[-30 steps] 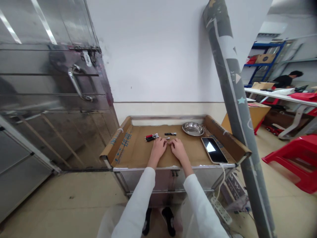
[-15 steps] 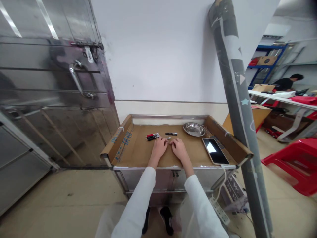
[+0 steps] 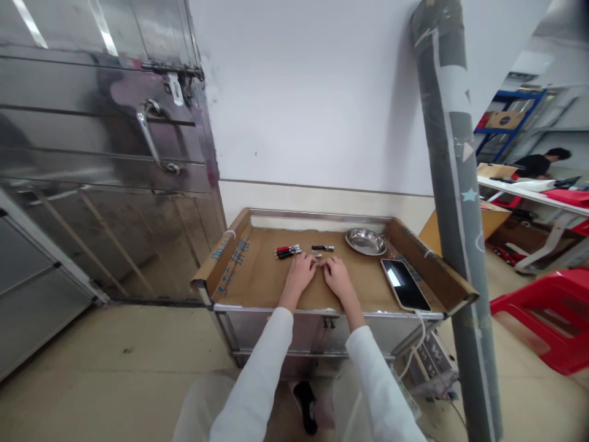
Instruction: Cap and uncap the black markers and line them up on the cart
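Note:
Over the cardboard-covered top (image 3: 257,282) of a cart, my left hand (image 3: 301,271) and my right hand (image 3: 337,275) sit side by side with their fingertips almost meeting. Fingers on both are curled and pinched; whatever lies between them is too small to name. Just beyond the fingertips is a small silvery piece (image 3: 318,255). Slim red (image 3: 286,248) and black sticks (image 3: 288,253) with silvery ends lie together beyond my left hand. Another black stick with a silvery end (image 3: 323,248) lies apart, beyond the gap between my hands.
A round metal dish (image 3: 365,242) stands at the back right of the top. Nearer lies a phone (image 3: 405,285) with a white cable. Cardboard walls edge both sides. A tall grey roll (image 3: 453,184) leans at the right, near a red stool (image 3: 547,319). A person sits far off.
The whole scene has shifted slightly to the right as my head turned a little. Both hands keep nearly the same place on the cardboard, fingertips still close together.

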`<state>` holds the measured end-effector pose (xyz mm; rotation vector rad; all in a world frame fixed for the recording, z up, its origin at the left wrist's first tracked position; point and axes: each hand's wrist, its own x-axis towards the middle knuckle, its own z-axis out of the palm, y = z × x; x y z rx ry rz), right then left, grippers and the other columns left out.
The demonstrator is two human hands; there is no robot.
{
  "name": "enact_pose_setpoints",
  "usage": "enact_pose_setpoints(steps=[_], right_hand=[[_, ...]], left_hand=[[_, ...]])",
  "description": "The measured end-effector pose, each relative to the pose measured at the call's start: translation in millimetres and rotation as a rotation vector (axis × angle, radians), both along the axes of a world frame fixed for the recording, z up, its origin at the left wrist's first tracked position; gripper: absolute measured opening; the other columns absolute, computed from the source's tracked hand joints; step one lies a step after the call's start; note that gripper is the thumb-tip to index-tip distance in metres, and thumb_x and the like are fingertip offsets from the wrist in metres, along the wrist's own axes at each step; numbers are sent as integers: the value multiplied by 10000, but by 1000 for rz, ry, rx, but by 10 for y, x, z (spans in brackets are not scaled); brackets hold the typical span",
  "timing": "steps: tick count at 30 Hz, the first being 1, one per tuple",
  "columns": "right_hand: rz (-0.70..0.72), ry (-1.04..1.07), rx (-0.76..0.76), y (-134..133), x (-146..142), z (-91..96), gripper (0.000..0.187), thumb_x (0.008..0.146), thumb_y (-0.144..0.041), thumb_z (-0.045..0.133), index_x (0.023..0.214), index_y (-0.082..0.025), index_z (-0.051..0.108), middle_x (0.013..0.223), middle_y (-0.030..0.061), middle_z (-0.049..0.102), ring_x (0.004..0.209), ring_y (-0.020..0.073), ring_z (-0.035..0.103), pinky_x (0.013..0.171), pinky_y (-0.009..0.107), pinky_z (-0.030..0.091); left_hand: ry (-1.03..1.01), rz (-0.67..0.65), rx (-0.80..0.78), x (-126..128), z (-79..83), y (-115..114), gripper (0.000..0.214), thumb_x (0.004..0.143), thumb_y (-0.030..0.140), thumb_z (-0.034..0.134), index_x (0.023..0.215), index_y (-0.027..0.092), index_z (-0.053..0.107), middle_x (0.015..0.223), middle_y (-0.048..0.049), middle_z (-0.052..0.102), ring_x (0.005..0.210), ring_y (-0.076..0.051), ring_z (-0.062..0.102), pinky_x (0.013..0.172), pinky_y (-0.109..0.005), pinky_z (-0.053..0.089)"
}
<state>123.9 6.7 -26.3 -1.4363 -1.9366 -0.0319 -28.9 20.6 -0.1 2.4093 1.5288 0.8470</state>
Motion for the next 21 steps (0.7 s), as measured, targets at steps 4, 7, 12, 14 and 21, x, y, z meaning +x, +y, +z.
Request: enact_pose_setpoints(steps=[4, 7, 12, 14, 21], right_hand=[[12, 4, 5, 18, 5, -3, 246, 897, -99, 390, 913, -179, 623, 915, 80, 628, 901, 209, 540, 833, 308, 402], [15, 9, 11, 30, 2, -6, 236, 891, -91, 386, 902, -177, 605, 915, 85, 636, 898, 214, 540, 827, 313, 403], [10, 2, 28, 20, -12, -6, 192, 876, -124, 419, 918, -183, 596, 923, 84, 632, 895, 218, 539, 832, 326, 402], [5, 0, 22, 11, -21, 3, 156, 858, -147, 456, 917, -181, 596, 918, 84, 631, 888, 221, 535, 835, 333, 402], [37, 22, -25, -3, -26, 35, 232, 784, -53, 443, 905, -176, 597, 921, 86, 644, 899, 223, 534, 838, 332, 405]], left_hand=[[14, -9, -8, -10, 17, -15, 152, 902, 178, 501, 966, 187, 639, 1020, -72, 620, 1007, -208, 570, 936, -350, 425], [20, -25, -10, -12, 26, -21, 145, 896, 175, 510, 963, 184, 638, 1016, -72, 618, 1007, -207, 567, 932, -345, 428], [31, -26, 3, -7, 3, -3, 153, 895, 180, 508, 976, 190, 638, 1008, -65, 613, 997, -198, 564, 947, -348, 422], [38, -25, 7, -7, -8, 4, 151, 894, 195, 516, 983, 188, 638, 1014, -67, 612, 1007, -203, 561, 950, -350, 420], [45, -40, 16, -18, -17, 5, 156, 900, 218, 515, 994, 192, 636, 1018, -70, 606, 1010, -210, 556, 934, -350, 421]])
